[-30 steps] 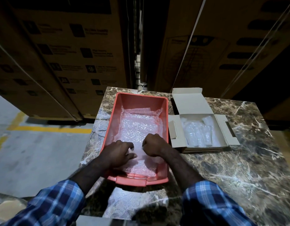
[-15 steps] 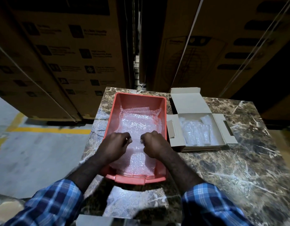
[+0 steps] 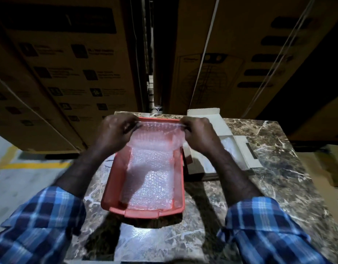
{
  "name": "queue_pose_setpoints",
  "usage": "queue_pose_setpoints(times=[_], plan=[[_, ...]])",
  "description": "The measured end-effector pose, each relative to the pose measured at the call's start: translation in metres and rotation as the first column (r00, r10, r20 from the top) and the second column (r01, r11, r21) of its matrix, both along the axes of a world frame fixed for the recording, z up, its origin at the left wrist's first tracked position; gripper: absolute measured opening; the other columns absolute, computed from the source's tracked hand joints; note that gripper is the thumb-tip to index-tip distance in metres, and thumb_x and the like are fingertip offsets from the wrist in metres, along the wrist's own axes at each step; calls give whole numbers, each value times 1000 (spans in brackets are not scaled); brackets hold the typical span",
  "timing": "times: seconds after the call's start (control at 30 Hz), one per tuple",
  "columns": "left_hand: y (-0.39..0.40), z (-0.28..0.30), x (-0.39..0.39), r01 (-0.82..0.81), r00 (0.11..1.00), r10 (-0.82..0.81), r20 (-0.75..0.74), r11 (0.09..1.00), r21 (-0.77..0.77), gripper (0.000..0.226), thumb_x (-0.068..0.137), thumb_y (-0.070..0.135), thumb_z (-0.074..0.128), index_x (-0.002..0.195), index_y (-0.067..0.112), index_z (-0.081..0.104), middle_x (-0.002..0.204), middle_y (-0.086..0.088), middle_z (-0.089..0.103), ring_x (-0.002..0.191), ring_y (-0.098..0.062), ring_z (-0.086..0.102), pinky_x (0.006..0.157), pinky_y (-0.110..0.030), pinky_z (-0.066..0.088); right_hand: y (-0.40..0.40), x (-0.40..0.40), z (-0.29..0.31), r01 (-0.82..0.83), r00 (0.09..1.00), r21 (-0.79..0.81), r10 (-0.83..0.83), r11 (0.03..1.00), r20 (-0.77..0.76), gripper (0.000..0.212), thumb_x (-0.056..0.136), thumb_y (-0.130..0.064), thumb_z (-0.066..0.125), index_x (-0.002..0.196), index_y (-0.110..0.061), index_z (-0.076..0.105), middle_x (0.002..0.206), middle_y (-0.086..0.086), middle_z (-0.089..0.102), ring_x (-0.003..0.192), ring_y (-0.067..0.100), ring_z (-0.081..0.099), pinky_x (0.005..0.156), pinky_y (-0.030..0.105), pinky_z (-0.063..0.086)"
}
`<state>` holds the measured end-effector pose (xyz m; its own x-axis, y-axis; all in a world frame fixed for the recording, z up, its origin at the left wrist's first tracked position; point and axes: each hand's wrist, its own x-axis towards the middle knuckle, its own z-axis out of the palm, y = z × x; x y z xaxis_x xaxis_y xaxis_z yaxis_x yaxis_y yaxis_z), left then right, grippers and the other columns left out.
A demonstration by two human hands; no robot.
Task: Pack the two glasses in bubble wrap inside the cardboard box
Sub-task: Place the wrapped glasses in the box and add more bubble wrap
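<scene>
Hands grip bubble wrap | glasses probably hidden | cardboard box half-covered

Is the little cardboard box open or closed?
Open. The box has its lid flap standing up at the back and a side flap folded out flat; the right hand covers part of it.

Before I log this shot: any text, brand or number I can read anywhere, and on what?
None can be read.
Left stacked cartons: rows of printed icons with caption lines, too blurred to read.
Right stacked cartons: a line drawing with a small heading, too blurred to read.
Open cardboard box, red tray, bubble wrap sheet: no print visible.
</scene>
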<state>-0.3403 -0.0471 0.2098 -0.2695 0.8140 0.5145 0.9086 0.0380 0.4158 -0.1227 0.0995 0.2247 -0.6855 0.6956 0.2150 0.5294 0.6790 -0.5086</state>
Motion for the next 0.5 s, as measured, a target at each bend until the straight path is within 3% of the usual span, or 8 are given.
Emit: queue_pose_setpoints(times=[0.07,0.17,0.27,0.4,0.5], plan=[[7,19,5,-41,999,42,-12,998,55,9,87,9,76,96,9,75,89,-7,74,75,-23,68,66,-33,54,10,13,21,25,993,36,-21,999,-119,28,89,-1,57,107,-16,74,99,5,74,86,17,66,75,31,55],[18,48,24,-79,997,80,0,984,159,18,82,-4,75,98,5,77,93,-9,76,80,-14,67,73,-11,46,27,39,46,84,977,120,-58,989,-206,32,87,1,59,109,-15,75,102,2,75,86,6,61,73,19,46],[31,69,58,-45,999,39,31,965,257,16,83,-2,73,97,3,77,90,-3,74,81,2,62,74,4,38,44,72,64,132,953,198,-69,971,-296,35,84,0,57,111,-14,74,104,4,75,92,15,68,77,25,52],[51,85,115,-36,999,20,48,926,376,11,89,13,72,97,9,78,90,11,67,81,12,61,72,2,39,55,131,82,211,894,273,-72,939,-441,50,81,-27,43,116,-6,72,111,10,74,101,22,69,87,34,56],[66,89,167,-47,990,-16,137,895,443,11,89,15,71,98,11,77,90,10,70,79,15,63,72,-7,48,67,182,85,255,862,332,-58,908,-504,49,83,-26,44,117,-2,70,113,13,72,103,28,68,89,44,56]])
